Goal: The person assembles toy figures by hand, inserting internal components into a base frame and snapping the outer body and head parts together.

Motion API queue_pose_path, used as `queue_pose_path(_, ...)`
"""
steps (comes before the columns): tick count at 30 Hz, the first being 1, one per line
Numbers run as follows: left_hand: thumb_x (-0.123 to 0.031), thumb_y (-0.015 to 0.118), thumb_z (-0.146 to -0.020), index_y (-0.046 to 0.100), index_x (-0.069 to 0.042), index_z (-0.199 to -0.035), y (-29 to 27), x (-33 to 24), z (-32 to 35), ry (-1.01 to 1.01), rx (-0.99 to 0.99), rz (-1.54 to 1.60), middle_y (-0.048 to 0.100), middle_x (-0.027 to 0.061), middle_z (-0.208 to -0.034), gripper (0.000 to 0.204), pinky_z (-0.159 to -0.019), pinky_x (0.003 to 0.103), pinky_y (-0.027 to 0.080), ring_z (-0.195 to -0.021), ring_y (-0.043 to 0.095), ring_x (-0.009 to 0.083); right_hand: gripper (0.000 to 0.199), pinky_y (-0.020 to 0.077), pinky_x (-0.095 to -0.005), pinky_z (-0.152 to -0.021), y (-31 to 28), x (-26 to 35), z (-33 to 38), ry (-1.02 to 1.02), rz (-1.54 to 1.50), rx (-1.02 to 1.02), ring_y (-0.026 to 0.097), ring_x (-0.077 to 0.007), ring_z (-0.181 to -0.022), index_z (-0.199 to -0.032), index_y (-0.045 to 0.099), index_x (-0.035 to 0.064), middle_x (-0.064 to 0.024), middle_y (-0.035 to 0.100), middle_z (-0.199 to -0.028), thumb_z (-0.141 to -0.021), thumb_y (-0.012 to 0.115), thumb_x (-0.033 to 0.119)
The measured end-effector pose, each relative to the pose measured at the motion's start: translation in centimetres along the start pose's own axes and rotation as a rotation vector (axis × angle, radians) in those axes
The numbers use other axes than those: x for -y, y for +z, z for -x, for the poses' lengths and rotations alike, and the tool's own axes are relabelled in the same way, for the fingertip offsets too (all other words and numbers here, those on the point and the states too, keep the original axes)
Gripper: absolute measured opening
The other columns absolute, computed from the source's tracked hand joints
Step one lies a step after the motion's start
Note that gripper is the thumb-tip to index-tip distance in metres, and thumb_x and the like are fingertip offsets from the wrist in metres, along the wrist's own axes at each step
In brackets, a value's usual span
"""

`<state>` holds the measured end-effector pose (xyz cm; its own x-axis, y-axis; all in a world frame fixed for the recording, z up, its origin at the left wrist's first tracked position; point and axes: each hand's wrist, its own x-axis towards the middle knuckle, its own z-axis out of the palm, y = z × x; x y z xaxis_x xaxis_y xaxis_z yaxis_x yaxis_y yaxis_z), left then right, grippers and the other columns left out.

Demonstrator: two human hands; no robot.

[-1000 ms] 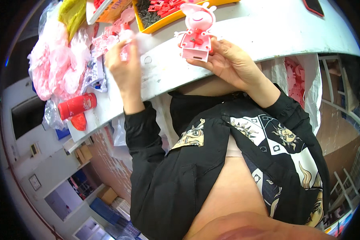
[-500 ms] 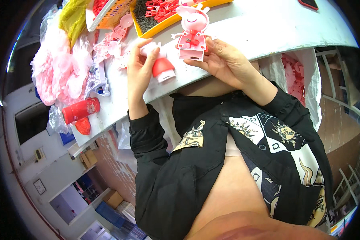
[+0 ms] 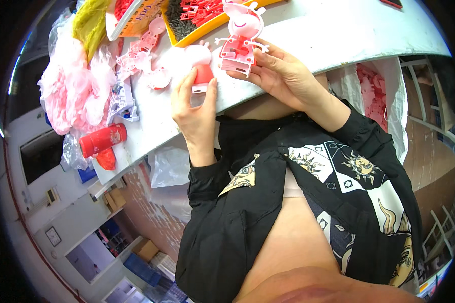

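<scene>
In my right hand [image 3: 288,76] I hold a pink toy pig figure [image 3: 240,48] upright above the table edge, its hollow inside showing a red inner part. The thumb and fingers close round its lower side. My left hand [image 3: 194,113] has its thumb and fingers on both sides of a second piece, a rounded pig-figure shell [image 3: 203,73] with a pale pink top and a red body. That shell is just left of the held figure, close over the white table [image 3: 151,113]. Part of its lower end is hidden by the fingers.
A yellow tray [image 3: 194,36] with red parts and dark screws stands at the back. Further left lie pink plastic parts [image 3: 139,53], a red cylinder [image 3: 103,140] and plastic bags [image 3: 68,88]. A white sack [image 3: 394,101] with pink pieces hangs right of me.
My left hand has shifted from the red and pink shell's top to its lower end, nearer me. The shell has moved slightly away from me and the right-hand figure has tilted a little.
</scene>
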<state>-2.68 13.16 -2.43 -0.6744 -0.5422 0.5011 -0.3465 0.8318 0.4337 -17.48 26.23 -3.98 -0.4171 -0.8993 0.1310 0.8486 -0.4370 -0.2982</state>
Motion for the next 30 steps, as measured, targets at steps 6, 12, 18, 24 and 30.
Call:
queue_pose_path(6,-0.001,0.062,-0.087,0.045,0.005,-0.131,-1.5,-1.7,-1.4,-0.318,-0.098,1.270,0.057,0.0189,-0.123,0.047,-0.100,0.038,0.044,-0.112,0.058,0.0242,0.046,0.0463,-0.0354,-0.100,0.0,-1.0,-0.2,-0.068,0.153,-0.051,0.058,-0.0213,-0.110,-0.134,0.037,-0.0045,-0.0148,0.056,-0.121,-0.095,0.057,0.009)
queue_pose_path(12,-0.007,0.063,-0.088,0.043,0.000,-0.134,0.7,-2.2,-1.3,-0.333,0.034,1.486,0.053,0.0167,-0.129,0.051,-0.108,0.046,0.036,-0.120,0.053,0.0276,0.050,0.0454,-0.0309,-0.097,0.4,-1.1,0.0,-0.097,0.376,-0.030,0.058,-0.0181,-0.110,-0.136,0.038,0.0011,-0.0106,0.055,-0.123,-0.092,0.060,0.007)
queue_pose_path(18,-0.006,0.064,-0.087,0.040,-0.001,-0.137,1.1,-2.3,-1.1,-0.329,0.043,1.439,0.053,0.0173,-0.130,0.056,-0.112,0.047,0.032,-0.122,0.051,0.0273,0.050,0.0465,-0.0295,-0.095,0.8,-1.2,0.1,-0.107,0.403,-0.089,0.058,-0.0159,-0.107,-0.134,0.040,0.0013,-0.0100,0.056,-0.118,-0.089,0.063,0.005)
queue_pose_path(24,-0.003,0.064,-0.086,0.040,-0.001,-0.137,1.3,-2.5,-1.0,-0.294,0.051,1.416,0.055,0.0171,-0.128,0.056,-0.110,0.046,0.034,-0.121,0.052,0.0268,0.049,0.0470,-0.0287,-0.095,0.6,-1.4,0.1,-0.126,0.426,-0.096,0.058,-0.0159,-0.105,-0.132,0.041,0.0003,-0.0094,0.055,-0.117,-0.088,0.064,0.004)
queue_pose_path(30,0.000,0.065,-0.085,0.041,0.000,-0.136,1.2,-2.8,-0.9,-0.278,0.045,1.386,0.057,0.0172,-0.125,0.057,-0.107,0.043,0.036,-0.118,0.054,0.0258,0.049,0.0476,-0.0285,-0.094,0.5,-1.6,0.0,-0.125,0.429,-0.099,0.058,-0.0157,-0.105,-0.131,0.041,0.0003,-0.0096,0.055,-0.117,-0.088,0.064,0.004)
